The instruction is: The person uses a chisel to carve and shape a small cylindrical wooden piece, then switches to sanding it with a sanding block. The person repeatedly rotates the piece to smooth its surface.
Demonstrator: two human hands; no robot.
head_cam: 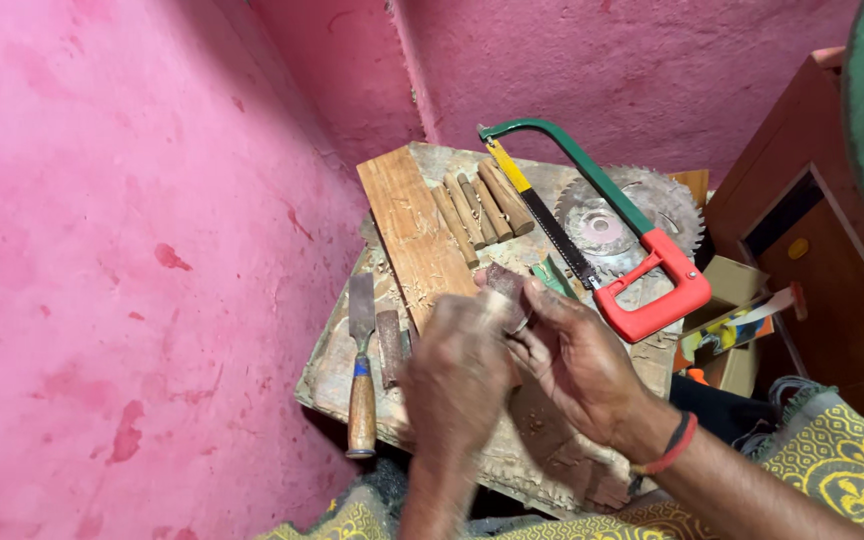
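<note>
Both hands meet above the tabletop (332, 385): the right hand (577, 360) pinches a small wood piece (504, 283), while the blurred left hand (455, 375) closes its grip around it too. A slip could drop it beside the chisel (361, 375) or hacksaw (602, 235).

Counted around the plank (414, 230):

- One plank, flat on one worn bench (332, 375).
- Four or five short wooden pegs (480, 208), just right of the plank; exact number hard to tell.
- One hacksaw (612, 225), further right.
- One circular saw blade (607, 228), under that saw.
- One chisel (361, 365), left of the plank's near end.
- One small dark wood block (389, 345), just beside the chisel.
- Two hands, left hand (455, 375) and right hand (577, 360), below the plank.
- One small dark piece (504, 283) between them.
</note>
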